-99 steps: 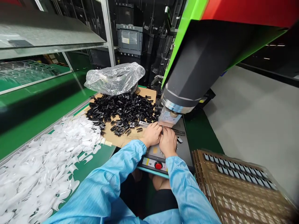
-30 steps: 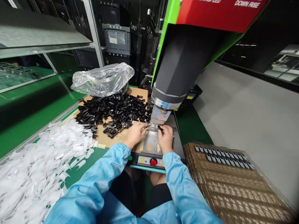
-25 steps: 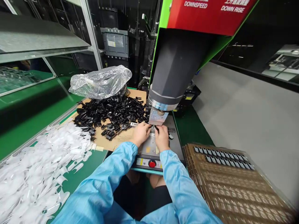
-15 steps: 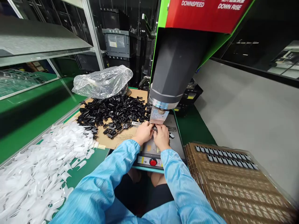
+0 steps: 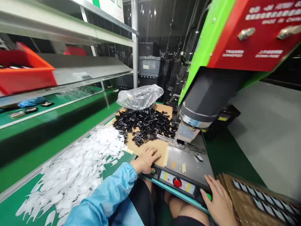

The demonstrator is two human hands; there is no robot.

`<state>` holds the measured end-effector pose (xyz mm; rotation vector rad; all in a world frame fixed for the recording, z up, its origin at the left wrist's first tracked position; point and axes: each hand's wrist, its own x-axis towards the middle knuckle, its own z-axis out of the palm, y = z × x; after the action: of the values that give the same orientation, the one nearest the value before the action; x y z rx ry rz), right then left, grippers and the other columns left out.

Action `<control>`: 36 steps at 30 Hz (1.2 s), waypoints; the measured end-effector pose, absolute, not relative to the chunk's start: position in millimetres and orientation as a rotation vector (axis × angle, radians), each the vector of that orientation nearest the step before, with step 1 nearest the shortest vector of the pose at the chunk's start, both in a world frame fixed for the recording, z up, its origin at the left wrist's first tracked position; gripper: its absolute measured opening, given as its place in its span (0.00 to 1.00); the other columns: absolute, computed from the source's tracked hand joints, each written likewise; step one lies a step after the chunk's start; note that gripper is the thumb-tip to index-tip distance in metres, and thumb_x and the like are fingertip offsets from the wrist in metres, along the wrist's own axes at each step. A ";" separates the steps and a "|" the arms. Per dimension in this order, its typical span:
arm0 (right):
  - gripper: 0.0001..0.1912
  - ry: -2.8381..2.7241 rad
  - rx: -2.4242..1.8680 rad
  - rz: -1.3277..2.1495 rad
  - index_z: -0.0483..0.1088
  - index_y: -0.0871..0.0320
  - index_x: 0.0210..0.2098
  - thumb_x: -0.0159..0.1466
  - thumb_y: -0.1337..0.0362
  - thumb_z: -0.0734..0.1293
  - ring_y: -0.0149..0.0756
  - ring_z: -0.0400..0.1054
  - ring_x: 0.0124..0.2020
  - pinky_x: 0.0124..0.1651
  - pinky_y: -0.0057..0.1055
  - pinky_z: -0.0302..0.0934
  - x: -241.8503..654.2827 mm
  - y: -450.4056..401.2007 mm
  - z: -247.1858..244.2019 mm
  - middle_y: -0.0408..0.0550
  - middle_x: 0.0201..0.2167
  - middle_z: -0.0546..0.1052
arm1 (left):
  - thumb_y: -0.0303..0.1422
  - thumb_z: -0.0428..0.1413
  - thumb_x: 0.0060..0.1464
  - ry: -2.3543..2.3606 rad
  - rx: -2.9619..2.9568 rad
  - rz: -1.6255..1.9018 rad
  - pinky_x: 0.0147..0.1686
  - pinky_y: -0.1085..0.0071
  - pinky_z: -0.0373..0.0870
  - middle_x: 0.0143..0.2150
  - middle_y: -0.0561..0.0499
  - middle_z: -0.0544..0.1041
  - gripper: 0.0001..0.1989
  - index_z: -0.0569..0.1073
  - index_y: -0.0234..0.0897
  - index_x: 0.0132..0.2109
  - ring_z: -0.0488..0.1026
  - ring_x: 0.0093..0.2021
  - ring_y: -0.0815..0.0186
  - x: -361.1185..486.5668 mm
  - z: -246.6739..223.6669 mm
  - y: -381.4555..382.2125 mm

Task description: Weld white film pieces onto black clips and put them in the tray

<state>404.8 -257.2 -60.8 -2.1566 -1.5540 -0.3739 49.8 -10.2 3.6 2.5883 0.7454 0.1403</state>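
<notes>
My left hand [image 5: 147,159] lies over the left front corner of the press base, its thumb at a green button [image 5: 153,170]. At the right front corner, my right hand [image 5: 218,199] has its fingers spread, with the thumb by another green button [image 5: 208,196]. Neither hand holds anything. Between them a red button [image 5: 177,182] sits on the front panel. Under the machine's press head [image 5: 187,131] a small black part [image 5: 180,142] rests in the metal fixture. A small grey-and-black piece [image 5: 198,157] lies on the metal plate [image 5: 188,164] to the right.
White plastic pieces [image 5: 77,169] are heaped at left. Black clips [image 5: 145,124] cover cardboard behind my left hand, beside a clear plastic bag [image 5: 141,96]. Trays [image 5: 244,201] with rows of grey pieces stand at right. An orange bin [image 5: 25,73] sits on the shelf.
Both hands have left the fixture under the press head and moved apart to the base's front corners. The view has swung left, showing more of the shelf.
</notes>
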 end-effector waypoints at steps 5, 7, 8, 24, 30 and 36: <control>0.35 -1.646 -2.214 -0.402 0.61 0.46 0.75 0.69 0.54 0.56 0.58 0.59 0.73 0.70 0.59 0.58 414.3 -264.1 -77.7 0.47 0.73 0.67 | 0.44 0.71 0.47 0.768 2.631 0.084 0.77 0.40 0.42 0.82 0.38 0.50 0.55 0.58 0.48 0.78 0.45 0.81 0.40 47.9 7.8 -6.9; 0.35 -1.629 -2.246 -0.398 0.61 0.46 0.75 0.68 0.54 0.56 0.58 0.60 0.73 0.70 0.59 0.59 411.8 -263.7 -73.1 0.47 0.73 0.67 | 0.43 0.71 0.47 0.748 2.634 0.062 0.77 0.41 0.43 0.82 0.39 0.50 0.54 0.58 0.48 0.77 0.46 0.81 0.41 48.4 11.3 -7.4; 0.36 -1.620 -2.263 -0.393 0.61 0.46 0.74 0.68 0.53 0.56 0.58 0.60 0.73 0.70 0.59 0.58 410.4 -263.3 -70.1 0.47 0.73 0.67 | 0.43 0.71 0.47 0.742 2.634 0.064 0.77 0.41 0.43 0.82 0.39 0.50 0.54 0.58 0.49 0.77 0.46 0.81 0.41 48.4 12.8 -8.0; 0.38 -1.619 -2.487 -0.286 0.65 0.49 0.70 0.60 0.58 0.61 0.58 0.64 0.72 0.70 0.62 0.60 401.6 -252.4 -34.9 0.51 0.72 0.69 | 0.46 0.68 0.48 0.721 2.660 0.094 0.77 0.40 0.39 0.82 0.39 0.49 0.53 0.58 0.45 0.77 0.43 0.81 0.41 45.0 15.7 -13.3; 0.36 -1.579 -2.482 -0.266 0.65 0.49 0.71 0.64 0.54 0.60 0.58 0.61 0.74 0.70 0.62 0.60 405.2 -251.3 -46.0 0.50 0.74 0.67 | 0.49 0.68 0.49 0.737 2.658 0.104 0.78 0.43 0.38 0.82 0.39 0.48 0.53 0.57 0.45 0.78 0.42 0.82 0.42 46.0 11.7 -14.2; 0.34 -1.495 -2.466 -0.298 0.65 0.50 0.71 0.67 0.52 0.57 0.58 0.58 0.75 0.71 0.64 0.57 392.2 -250.4 -51.1 0.50 0.74 0.66 | 0.50 0.67 0.50 0.755 2.642 0.115 0.78 0.43 0.37 0.82 0.39 0.48 0.53 0.58 0.46 0.78 0.41 0.82 0.41 46.0 9.3 -15.4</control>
<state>392.2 -250.4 -51.1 -2.4658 -1.4950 -0.2977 46.0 -15.4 9.3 2.6425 0.7549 0.1148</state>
